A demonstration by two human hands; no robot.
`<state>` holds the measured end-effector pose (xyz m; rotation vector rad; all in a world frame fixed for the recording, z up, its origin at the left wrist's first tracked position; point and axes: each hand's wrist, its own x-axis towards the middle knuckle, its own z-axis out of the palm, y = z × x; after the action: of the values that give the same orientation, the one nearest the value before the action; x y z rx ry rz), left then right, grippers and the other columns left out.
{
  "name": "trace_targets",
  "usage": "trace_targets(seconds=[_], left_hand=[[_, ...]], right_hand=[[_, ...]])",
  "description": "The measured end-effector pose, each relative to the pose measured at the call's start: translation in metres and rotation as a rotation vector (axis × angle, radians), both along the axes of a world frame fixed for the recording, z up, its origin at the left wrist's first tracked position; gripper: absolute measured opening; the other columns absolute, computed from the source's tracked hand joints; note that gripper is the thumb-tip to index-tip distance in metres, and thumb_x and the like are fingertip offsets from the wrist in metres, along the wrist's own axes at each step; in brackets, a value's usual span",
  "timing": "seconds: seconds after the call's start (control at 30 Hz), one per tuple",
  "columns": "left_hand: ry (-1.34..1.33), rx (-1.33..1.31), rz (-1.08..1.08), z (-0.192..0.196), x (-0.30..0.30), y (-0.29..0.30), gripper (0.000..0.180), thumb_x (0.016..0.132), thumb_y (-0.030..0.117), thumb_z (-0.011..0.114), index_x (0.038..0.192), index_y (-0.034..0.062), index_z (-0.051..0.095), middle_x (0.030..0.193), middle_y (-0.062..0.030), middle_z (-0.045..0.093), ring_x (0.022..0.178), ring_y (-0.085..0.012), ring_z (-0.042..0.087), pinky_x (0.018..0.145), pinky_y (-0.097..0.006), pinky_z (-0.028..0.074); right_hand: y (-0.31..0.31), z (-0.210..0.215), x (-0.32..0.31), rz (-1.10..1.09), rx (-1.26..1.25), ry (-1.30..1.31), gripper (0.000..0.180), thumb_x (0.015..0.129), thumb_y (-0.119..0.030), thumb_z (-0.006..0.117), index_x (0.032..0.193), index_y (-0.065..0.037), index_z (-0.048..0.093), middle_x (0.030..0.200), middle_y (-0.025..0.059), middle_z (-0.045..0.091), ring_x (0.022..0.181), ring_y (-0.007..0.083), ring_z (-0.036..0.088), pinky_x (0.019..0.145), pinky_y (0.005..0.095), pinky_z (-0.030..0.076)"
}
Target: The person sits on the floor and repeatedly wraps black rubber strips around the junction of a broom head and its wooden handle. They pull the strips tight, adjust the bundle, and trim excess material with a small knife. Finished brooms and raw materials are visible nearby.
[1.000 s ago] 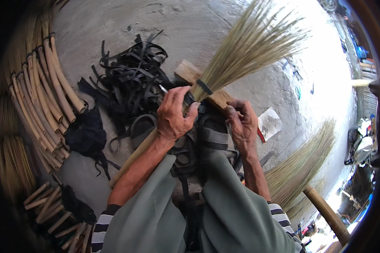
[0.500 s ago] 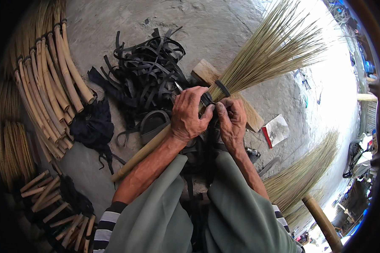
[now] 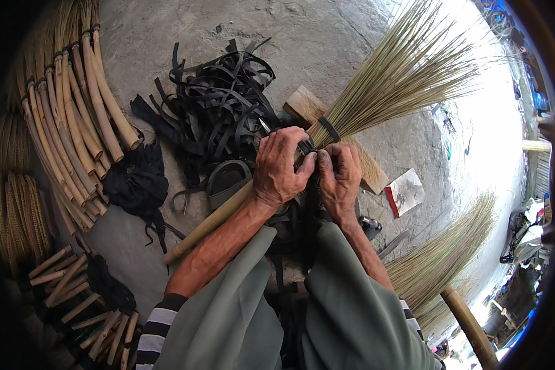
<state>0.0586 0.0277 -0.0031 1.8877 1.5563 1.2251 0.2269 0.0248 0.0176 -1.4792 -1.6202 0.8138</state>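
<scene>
A grass broom (image 3: 382,86) lies slantwise before me, its bamboo handle (image 3: 211,223) passing under my left forearm and its bristles fanning to the upper right. One black rubber strip (image 3: 328,128) rings the bristles near the neck. Closed around the neck, my left hand (image 3: 280,165) has its thumb and fingers at a dark binding. Close beside it, my right hand (image 3: 341,177) is closed in a pinch at the same binding, and a dark strip seems to lie between the fingertips. A pointed metal tip (image 3: 264,126) sticks out past my left knuckles; the rest of that tool is hidden.
Under the broom rests a wooden block (image 3: 369,165). Tangled black rubber strips (image 3: 219,102) lie beyond my left hand. Bamboo-handled brooms (image 3: 74,117) are stacked at the left, short sticks (image 3: 68,283) below them. At the right are a white-and-red packet (image 3: 406,192) and another broom (image 3: 447,253).
My fingertips have shifted slightly at the binding, with the right thumb a little farther from the left one. The broom stays in place; the whole view has moved only a touch.
</scene>
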Motion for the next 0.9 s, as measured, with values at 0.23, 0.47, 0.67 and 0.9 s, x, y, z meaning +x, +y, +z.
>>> trace_targets(seconds=[0.23, 0.47, 0.67, 0.9], left_hand=[[0.044, 0.007, -0.023, 0.004, -0.001, -0.002, 0.033, 0.09, 0.01, 0.084, 0.121, 0.0122, 0.073, 0.135, -0.0092, 0.07, 0.124, -0.0329, 0.069, 0.109, -0.05, 0.049], [-0.018, -0.006, 0.017, 0.004, 0.0, -0.002, 0.025, 0.092, 0.011, 0.082, 0.117, 0.0103, 0.075, 0.135, -0.0085, 0.075, 0.121, -0.0332, 0.072, 0.107, -0.049, 0.05], [-0.006, -0.033, 0.075, 0.004, 0.005, -0.004, 0.028, 0.091, 0.008, 0.078, 0.119, 0.0083, 0.075, 0.135, -0.0103, 0.077, 0.122, -0.0357, 0.073, 0.106, -0.048, 0.053], [-0.046, 0.0, 0.077, -0.001, 0.008, 0.001, 0.017, 0.103, 0.013, 0.078, 0.117, 0.0045, 0.074, 0.128, -0.0172, 0.077, 0.116, -0.0386, 0.074, 0.104, -0.048, 0.057]], right_hand=[[0.008, 0.02, -0.002, 0.146, 0.165, -0.241, 0.016, 0.101, -0.005, 0.077, 0.114, -0.004, 0.069, 0.104, 0.0167, 0.062, 0.092, 0.0404, 0.068, 0.081, 0.0498, 0.057], [0.024, 0.049, 0.0, 0.297, 0.075, -0.347, 0.015, 0.098, -0.009, 0.077, 0.109, -0.006, 0.066, 0.103, 0.0157, 0.06, 0.095, 0.0399, 0.069, 0.08, 0.0517, 0.057], [0.038, 0.055, -0.001, 0.323, -0.056, -0.285, 0.018, 0.099, -0.013, 0.077, 0.112, -0.006, 0.067, 0.103, 0.0157, 0.062, 0.097, 0.0411, 0.07, 0.081, 0.051, 0.057], [0.0, 0.048, 0.044, 0.188, -0.1, -0.116, 0.025, 0.104, -0.02, 0.079, 0.12, -0.003, 0.072, 0.108, 0.0195, 0.068, 0.097, 0.04, 0.071, 0.086, 0.049, 0.058]])
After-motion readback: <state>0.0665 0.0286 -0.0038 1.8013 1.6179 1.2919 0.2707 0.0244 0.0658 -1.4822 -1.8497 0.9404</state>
